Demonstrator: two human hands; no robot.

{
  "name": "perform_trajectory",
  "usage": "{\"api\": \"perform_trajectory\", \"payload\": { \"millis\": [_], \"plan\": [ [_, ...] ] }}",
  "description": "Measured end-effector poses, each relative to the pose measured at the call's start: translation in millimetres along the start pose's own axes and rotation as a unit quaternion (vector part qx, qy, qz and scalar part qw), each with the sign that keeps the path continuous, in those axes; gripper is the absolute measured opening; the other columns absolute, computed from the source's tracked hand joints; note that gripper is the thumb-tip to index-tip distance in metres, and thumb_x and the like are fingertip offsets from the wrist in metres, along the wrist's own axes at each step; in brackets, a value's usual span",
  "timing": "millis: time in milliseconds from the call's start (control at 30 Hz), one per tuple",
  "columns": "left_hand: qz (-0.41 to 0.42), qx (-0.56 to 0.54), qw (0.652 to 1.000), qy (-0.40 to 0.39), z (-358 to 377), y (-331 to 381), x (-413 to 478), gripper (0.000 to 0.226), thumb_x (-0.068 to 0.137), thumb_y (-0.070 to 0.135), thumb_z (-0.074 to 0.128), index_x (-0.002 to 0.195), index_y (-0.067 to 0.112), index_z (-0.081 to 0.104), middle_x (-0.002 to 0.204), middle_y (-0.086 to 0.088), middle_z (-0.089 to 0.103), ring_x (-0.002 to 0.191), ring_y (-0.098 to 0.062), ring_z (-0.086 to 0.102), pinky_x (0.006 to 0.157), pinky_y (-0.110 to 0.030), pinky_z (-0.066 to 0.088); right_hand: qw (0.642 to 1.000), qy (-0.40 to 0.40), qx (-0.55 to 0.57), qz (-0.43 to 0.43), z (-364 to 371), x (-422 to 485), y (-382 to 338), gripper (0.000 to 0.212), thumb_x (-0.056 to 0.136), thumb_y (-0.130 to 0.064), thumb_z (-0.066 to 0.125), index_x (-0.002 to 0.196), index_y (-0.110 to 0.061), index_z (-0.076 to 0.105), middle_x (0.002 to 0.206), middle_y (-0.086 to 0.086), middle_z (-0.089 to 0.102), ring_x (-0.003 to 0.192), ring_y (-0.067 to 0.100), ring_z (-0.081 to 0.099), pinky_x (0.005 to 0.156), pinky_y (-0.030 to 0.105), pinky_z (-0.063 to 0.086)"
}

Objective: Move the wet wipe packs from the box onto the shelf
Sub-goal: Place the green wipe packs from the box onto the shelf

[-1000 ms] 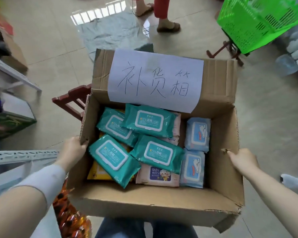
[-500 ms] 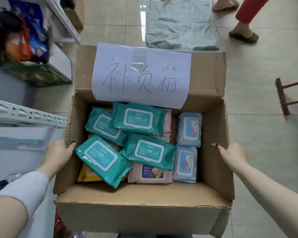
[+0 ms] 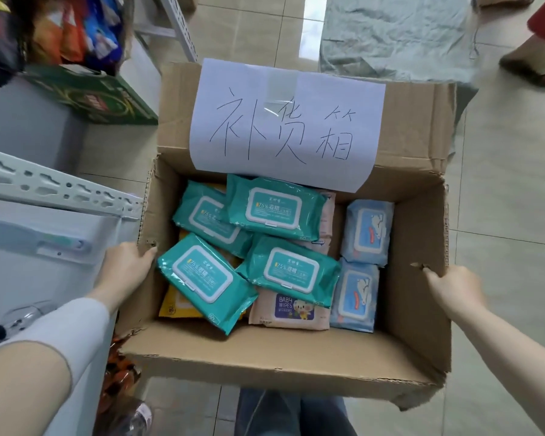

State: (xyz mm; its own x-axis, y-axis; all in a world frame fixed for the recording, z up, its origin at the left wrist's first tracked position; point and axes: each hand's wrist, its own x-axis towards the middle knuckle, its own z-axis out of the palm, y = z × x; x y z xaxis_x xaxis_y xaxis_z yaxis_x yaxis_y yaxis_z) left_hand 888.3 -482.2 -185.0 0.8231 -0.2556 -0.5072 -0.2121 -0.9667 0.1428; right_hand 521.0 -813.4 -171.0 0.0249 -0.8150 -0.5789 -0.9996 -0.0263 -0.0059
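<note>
Both side walls of the box (image 3: 417,221) are gripped: my left hand (image 3: 125,269) at nine o'clock, my right hand (image 3: 453,287) at three. The packs (image 3: 285,272) lie inside, none shelved yet. The shelf (image 3: 54,187) sits at ten o'clock. Next, I reckon, one hand must come free to lift one out.

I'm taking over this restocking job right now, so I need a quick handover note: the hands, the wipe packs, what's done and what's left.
Hands: the left grip holds the left wall of the cardboard box. The right grip holds the right wall.
Things: all visible packs lie in the box: four teal packs, two light blue packs, a pink baby wipes pack and a yellow pack, mostly buried. The white shelf is just left of the box.
Done: no pack is in either grip.
Left: move every pack onto the shelf.
</note>
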Motion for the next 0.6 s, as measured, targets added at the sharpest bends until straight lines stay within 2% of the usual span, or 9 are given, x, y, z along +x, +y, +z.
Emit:
{"api": "perform_trajectory", "payload": {
  "millis": [100, 267, 400, 500, 600],
  "plan": [
    [0.007, -0.007, 1.0, -0.005, 4, 1, 8, 0.038, 0.09, 0.027, 0.057, 0.06, 0.005, 0.05, 0.069, -0.025, 0.059, 0.075, -0.041, 0.058, 0.06, -0.035, 0.037, 1.0, 0.008, -0.002, 0.003, 6, 3, -4, 0.047, 0.094, -0.024, 0.052, 0.053, -0.004, 0.04, 0.086, 0.031, 0.062, 0.089, 0.044, 0.057, 0.062, 0.033, 0.033],
    [0.02, -0.006, 1.0, -0.006, 12, 4, 17, 0.037, 0.091, 0.025, 0.056, 0.067, -0.003, 0.057, 0.077, -0.031, 0.062, 0.079, -0.043, 0.058, 0.063, -0.037, 0.039, 1.0, 0.005, 0.004, 0.002, 14, 12, -10, 0.036, 0.094, -0.023, 0.052, 0.07, 0.004, 0.051, 0.09, 0.033, 0.063, 0.094, 0.045, 0.056, 0.065, 0.035, 0.034],
    [0.023, 0.002, 1.0, -0.01, 17, 5, 21, 0.036, 0.092, 0.024, 0.055, 0.077, -0.009, 0.061, 0.082, -0.033, 0.063, 0.082, -0.043, 0.058, 0.065, -0.036, 0.038, 1.0, 0.0, 0.005, 0.012, 25, 17, -11, 0.04, 0.094, -0.025, 0.052, 0.067, 0.005, 0.052, 0.084, 0.029, 0.062, 0.088, 0.042, 0.055, 0.065, 0.035, 0.035],
    [0.029, 0.005, 0.999, -0.023, 21, 4, 26, 0.036, 0.093, 0.023, 0.053, 0.083, -0.01, 0.064, 0.087, -0.032, 0.064, 0.087, -0.044, 0.058, 0.068, -0.036, 0.039, 1.0, -0.005, -0.01, 0.018, 35, 21, -12, 0.041, 0.093, -0.027, 0.052, 0.081, 0.012, 0.06, 0.091, 0.032, 0.063, 0.094, 0.045, 0.057, 0.069, 0.038, 0.039],
    [0.021, 0.006, 0.999, -0.025, 24, 1, 31, 0.038, 0.093, 0.025, 0.052, 0.088, -0.01, 0.065, 0.089, -0.031, 0.064, 0.089, -0.043, 0.058, 0.071, -0.038, 0.042, 1.0, -0.006, -0.015, 0.023, 44, 25, -10, 0.043, 0.093, -0.027, 0.052, 0.083, 0.014, 0.061, 0.09, 0.034, 0.063, 0.093, 0.047, 0.057, 0.069, 0.039, 0.041]
  ]
}}
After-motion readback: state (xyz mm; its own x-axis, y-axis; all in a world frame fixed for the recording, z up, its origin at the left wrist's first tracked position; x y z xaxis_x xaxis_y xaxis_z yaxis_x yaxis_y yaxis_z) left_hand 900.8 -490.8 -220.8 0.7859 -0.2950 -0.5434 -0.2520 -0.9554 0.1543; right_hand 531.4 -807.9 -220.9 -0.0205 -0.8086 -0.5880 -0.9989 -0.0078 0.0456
